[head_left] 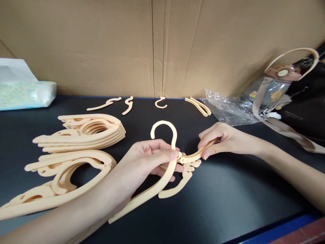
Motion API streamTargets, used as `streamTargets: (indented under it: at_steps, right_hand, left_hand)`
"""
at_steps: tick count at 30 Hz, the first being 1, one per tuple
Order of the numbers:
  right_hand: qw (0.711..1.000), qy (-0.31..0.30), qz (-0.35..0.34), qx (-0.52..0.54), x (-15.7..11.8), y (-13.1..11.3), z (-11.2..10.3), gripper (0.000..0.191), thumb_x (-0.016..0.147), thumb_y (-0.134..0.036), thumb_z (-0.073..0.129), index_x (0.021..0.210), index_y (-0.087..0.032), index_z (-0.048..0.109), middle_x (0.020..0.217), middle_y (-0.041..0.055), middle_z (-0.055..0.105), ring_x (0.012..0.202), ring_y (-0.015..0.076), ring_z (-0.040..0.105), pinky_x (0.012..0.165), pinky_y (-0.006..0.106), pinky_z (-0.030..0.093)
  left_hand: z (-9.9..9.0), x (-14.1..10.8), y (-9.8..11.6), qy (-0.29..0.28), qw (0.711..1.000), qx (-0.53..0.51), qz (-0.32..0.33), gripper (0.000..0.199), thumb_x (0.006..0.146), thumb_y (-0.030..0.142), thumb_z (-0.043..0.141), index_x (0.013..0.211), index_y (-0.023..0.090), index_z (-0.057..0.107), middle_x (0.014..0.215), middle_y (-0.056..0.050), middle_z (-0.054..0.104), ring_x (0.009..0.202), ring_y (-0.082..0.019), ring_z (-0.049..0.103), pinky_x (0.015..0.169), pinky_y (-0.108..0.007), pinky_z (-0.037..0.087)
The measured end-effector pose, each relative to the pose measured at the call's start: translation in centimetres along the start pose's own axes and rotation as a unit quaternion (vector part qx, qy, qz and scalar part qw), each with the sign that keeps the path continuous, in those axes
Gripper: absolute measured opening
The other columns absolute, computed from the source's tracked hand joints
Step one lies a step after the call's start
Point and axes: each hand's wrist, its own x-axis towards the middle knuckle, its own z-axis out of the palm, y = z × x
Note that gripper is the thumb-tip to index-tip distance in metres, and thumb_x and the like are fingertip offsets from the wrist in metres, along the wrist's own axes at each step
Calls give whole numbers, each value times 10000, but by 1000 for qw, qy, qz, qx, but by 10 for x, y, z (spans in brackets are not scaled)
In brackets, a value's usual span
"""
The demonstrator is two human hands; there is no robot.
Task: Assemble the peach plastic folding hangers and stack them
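My left hand (154, 157) pinches a cream plastic folding hanger near its joint. The hanger's hook (165, 125) points up and its long arm (149, 191) slants down to the lower left. My right hand (218, 140) grips another hanger arm (194, 156) between thumb and fingers. That arm's end touches or lies very near the joint; whether they are linked I cannot tell. Just below, a curved hanger part (177, 186) hangs or lies under both hands, partly hidden by my left fingers.
Two stacks of folded hangers, an upper (101, 134) and a lower one (83, 166), lie at left. Along the back are loose arm pieces (104, 104), (127, 105), a hook (161, 102) and paired arms (199, 106). Clear plastic wrap (228, 108), a bottle (274, 88) and tissues (25, 91) flank them.
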Motion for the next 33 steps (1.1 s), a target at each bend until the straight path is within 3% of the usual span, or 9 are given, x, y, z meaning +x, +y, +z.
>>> streamTargets:
  at_steps: [5, 12, 17, 33]
  right_hand:
    - [999, 11, -16, -35, -2, 0, -6, 203, 787, -351, 777, 799, -149, 783, 652, -21, 580, 543, 66, 447, 481, 228, 318]
    - [998, 7, -27, -56, -4, -1, -8, 196, 791, -338, 780, 849, -152, 797, 663, -19, 593, 561, 59, 501, 487, 206, 351]
    - [997, 5, -41, -64, -4, -2, -9, 203, 793, -334, 779, 848, -140, 800, 658, -12, 603, 564, 65, 536, 499, 199, 385]
    - [997, -11, -36, -69, -5, -4, -11, 225, 780, -361, 784, 835, -144, 803, 640, -9, 603, 550, 70, 531, 477, 202, 368]
  left_hand:
    - [-1, 0, -1, -5, 1000, 11, -7, 206, 812, 330, 758, 728, 156, 685, 831, -51, 762, 801, -156, 727, 626, -157, 573]
    - [-2, 1, -1, -28, 999, 30, 0, 172, 831, 329, 744, 812, 160, 720, 846, -56, 767, 764, -135, 717, 642, -153, 553]
    - [-4, 0, -2, -34, 998, 43, -20, 186, 837, 328, 738, 769, 158, 702, 864, -67, 777, 779, -150, 735, 630, -152, 544]
    - [-4, 0, -6, -78, 997, 9, 28, 112, 848, 262, 740, 788, 177, 700, 811, 5, 767, 747, -110, 729, 659, -142, 549]
